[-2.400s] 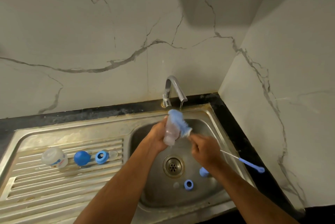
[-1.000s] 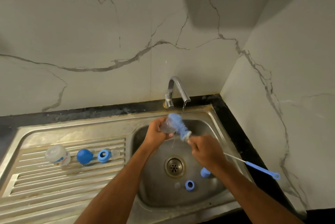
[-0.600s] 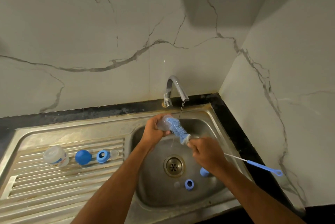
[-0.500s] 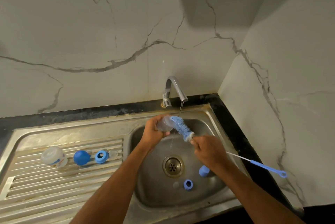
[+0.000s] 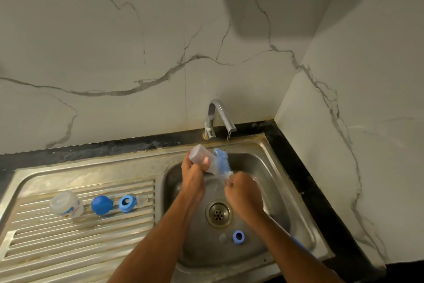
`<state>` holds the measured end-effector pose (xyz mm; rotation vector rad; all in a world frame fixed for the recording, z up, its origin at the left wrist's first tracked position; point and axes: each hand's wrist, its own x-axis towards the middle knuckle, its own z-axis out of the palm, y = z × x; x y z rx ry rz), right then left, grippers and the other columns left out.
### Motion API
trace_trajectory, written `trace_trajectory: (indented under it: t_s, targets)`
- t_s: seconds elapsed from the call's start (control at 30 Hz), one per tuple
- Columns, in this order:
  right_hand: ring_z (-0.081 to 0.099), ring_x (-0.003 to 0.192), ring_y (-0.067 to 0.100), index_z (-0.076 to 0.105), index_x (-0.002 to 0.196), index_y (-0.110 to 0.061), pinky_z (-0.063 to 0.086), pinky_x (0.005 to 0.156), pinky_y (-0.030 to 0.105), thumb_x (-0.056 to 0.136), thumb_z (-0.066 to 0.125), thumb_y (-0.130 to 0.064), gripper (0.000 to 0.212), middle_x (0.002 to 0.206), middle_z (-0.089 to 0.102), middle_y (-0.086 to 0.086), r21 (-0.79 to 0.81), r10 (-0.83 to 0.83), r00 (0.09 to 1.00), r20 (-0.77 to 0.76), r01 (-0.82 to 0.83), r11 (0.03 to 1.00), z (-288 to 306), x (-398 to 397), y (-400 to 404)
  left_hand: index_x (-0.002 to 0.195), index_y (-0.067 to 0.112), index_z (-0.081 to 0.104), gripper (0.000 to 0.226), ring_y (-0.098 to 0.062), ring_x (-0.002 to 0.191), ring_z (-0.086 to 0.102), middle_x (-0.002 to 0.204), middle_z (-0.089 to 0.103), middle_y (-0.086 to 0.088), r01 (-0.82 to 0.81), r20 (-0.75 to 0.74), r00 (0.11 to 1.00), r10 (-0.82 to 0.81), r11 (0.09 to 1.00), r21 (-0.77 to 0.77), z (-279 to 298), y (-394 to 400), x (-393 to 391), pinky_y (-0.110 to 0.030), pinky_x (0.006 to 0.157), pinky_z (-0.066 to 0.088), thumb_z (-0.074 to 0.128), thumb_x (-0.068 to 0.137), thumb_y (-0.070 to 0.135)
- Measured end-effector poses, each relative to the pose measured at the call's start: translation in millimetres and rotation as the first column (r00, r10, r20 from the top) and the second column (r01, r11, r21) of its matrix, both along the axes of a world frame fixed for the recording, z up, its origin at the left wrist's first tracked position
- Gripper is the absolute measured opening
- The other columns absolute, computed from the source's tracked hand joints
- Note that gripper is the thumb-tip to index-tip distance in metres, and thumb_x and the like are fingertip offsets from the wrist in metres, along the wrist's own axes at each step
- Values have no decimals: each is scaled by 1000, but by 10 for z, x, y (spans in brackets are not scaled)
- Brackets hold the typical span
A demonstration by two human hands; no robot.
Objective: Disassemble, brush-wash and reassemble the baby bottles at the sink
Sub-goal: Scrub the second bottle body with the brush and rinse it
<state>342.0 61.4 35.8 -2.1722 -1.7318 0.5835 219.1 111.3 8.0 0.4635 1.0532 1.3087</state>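
Note:
My left hand [image 5: 192, 173] grips a clear baby bottle [image 5: 202, 157] over the sink basin [image 5: 275, 182], its base pointing up and left. A blue bottle brush [image 5: 222, 160] lies along the bottle's right side. My right hand [image 5: 243, 193] holds the brush by its stem just below the bristles. The brush handle runs back under my right forearm. A thin stream of water falls from the tap [image 5: 219, 115] onto the brush head. In the basin lie a blue screw ring [image 5: 238, 237] and a clear teat [image 5: 222, 238].
On the ribbed draining board [image 5: 68, 237] stand a second bottle body [image 5: 66, 207], a blue cap [image 5: 101, 205], a blue ring [image 5: 125, 203] and a clear teat [image 5: 142, 199]. The drain [image 5: 218, 213] sits mid-basin. Marble walls close off the back and right.
The bottle has turned in my left hand so its base points up-left. The brush head now lies against the bottle's side, and my right hand has drawn in closer.

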Motion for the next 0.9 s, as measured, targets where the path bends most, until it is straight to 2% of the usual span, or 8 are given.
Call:
trace_trajectory:
  t_s: [0.13,0.2,0.27,0.4,0.57,0.7,0.83,0.9]
  targets:
    - [57,75,7,61,109,-13,43,59,16,98,54,-33,24,91,61,-4,3,-85,996,26,85,996,174,14,224,142,22,40,63,-29,116,57,131,54,-11,-1,25,1000,1,1000,1,50,-25,98,-30,68,59,64,90,-5]
    - [57,81,8,59,113,-14,48,71,20,98,54,-33,25,100,64,0,-28,-10,996,88,13,1000,214,-59,123,141,25,41,62,-26,115,58,132,55,-11,-71,81,994,72,997,-12,67,10,45,-32,69,58,61,91,-7]
    - [58,83,9,60,112,-14,51,76,24,97,55,-31,23,100,64,0,-34,40,996,81,-37,999,195,-108,3,135,28,45,58,-28,119,59,132,58,-10,-125,154,980,123,992,7,83,71,-40,-38,77,58,58,92,-9]
    - [56,72,13,63,103,-10,47,64,25,101,48,-33,27,86,60,0,-85,-24,999,43,27,996,236,-27,243,131,18,52,51,-27,111,65,123,63,-14,-74,241,969,58,996,59,189,58,65,-41,82,58,63,88,-7]
    - [65,93,29,63,103,-10,52,76,35,98,46,-24,22,100,66,11,-164,88,996,26,-82,983,114,-161,-44,140,6,47,60,-25,110,61,118,61,-11,-80,282,959,25,980,185,458,324,213,-38,89,55,62,85,-11]
    - [62,74,12,62,92,-17,56,70,28,103,42,-39,32,79,60,-2,-126,-22,996,82,32,992,51,137,-17,141,5,45,56,-31,118,58,124,59,-15,-89,250,967,56,989,121,357,346,50,-39,89,53,58,88,-10]
    - [54,65,15,62,79,-15,43,57,29,94,48,-27,23,72,58,0,-48,-27,999,23,28,998,155,158,-63,125,11,52,34,-25,108,60,119,59,-13,-84,253,964,80,996,5,162,182,8,-38,83,53,64,93,5]
    - [59,64,10,64,84,-15,49,54,26,95,52,-27,20,74,62,-2,-27,-49,999,14,50,998,177,127,-60,124,11,52,38,-26,109,60,120,60,-13,-102,245,963,115,993,-65,97,103,21,-40,89,54,71,90,9]
